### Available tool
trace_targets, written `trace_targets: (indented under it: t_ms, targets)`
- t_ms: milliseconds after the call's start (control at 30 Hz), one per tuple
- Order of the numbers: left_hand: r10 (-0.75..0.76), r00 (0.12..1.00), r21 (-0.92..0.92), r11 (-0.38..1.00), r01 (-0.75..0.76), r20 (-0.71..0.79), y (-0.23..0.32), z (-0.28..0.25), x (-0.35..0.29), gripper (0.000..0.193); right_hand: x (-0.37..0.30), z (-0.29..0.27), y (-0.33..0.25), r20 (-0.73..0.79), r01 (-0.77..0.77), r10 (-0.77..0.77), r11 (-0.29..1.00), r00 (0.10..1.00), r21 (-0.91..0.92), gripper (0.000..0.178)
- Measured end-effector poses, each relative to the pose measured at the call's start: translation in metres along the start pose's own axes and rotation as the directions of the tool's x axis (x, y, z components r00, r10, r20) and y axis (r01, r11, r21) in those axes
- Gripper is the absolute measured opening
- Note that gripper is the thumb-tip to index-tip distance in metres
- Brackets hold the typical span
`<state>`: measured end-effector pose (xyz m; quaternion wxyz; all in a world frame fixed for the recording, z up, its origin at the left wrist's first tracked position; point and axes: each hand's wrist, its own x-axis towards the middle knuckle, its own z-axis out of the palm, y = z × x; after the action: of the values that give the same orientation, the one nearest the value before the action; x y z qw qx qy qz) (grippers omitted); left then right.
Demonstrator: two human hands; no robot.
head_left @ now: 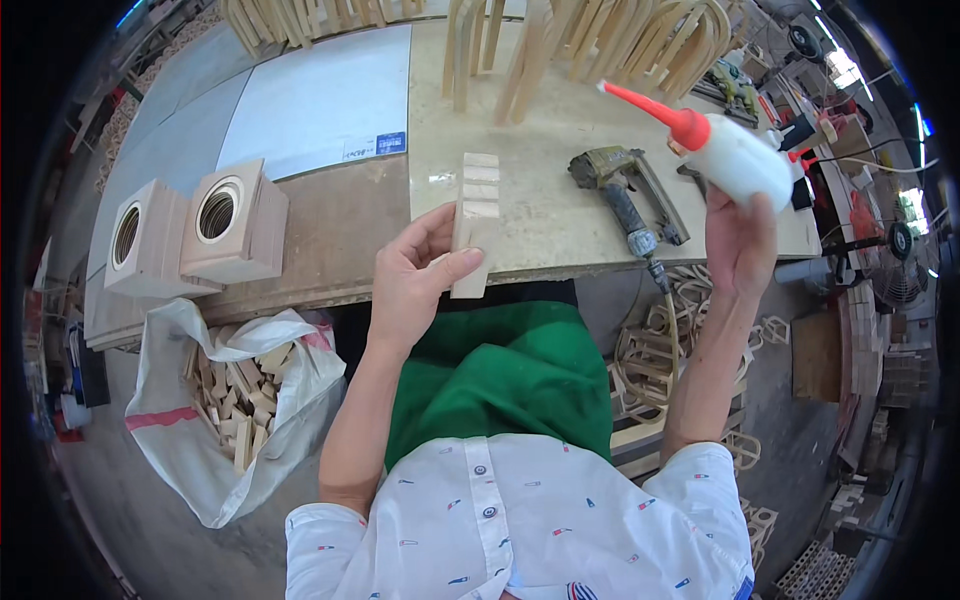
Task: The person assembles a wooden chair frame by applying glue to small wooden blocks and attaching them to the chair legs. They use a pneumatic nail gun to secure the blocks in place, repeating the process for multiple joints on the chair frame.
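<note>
A pale wooden block with a notched, stepped upper part [474, 225] is in my left hand [415, 275], pinched between thumb and fingers just in front of the workbench edge. My right hand [742, 235] is raised over the bench's right side, wrapped round a white glue bottle [740, 165]. The bottle is tilted, its long red nozzle [655, 108] pointing up and to the left, away from the block. Between the two hands lies a nail gun [625, 195] on the bench, with a hose running off the front edge.
Two square wooden boxes with round holes [235, 222] stand at the bench's left. Bent wooden frames [640, 45] line the far side. Below left, a white sack [170, 400] holds wood offcuts. More wooden frames [645, 370] lie on the floor below right, near a fan [900, 260].
</note>
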<state>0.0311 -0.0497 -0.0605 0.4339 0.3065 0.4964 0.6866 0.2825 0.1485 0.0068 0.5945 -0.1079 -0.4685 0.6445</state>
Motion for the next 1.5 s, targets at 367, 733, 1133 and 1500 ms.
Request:
trace_targets:
  t_ms: [367,733,1133,1500]
  targets:
    - [-0.004,1.000,-0.023,1.000,0.004,0.017,-0.011,0.010,-0.009,0.059,0.010,0.056,0.025,-0.102,0.050,0.014,0.801,0.995,0.596,0.073]
    - [-0.037,0.999,0.007,0.999,0.037,0.013,-0.016,0.013,-0.013,0.058,0.017,0.063,0.046,0.028,-0.098,0.098,0.842,0.995,0.531,0.049]
    - [-0.008,1.000,-0.015,1.000,0.008,-0.009,-0.016,0.008,-0.013,0.059,-0.003,0.080,0.056,0.038,-0.278,0.279,0.920,0.960,0.275,0.061]
    - [-0.010,1.000,-0.027,1.000,0.010,-0.001,-0.013,0.008,-0.013,0.058,-0.010,0.091,0.049,0.027,-0.228,0.230,0.931,0.973,0.285,0.049]
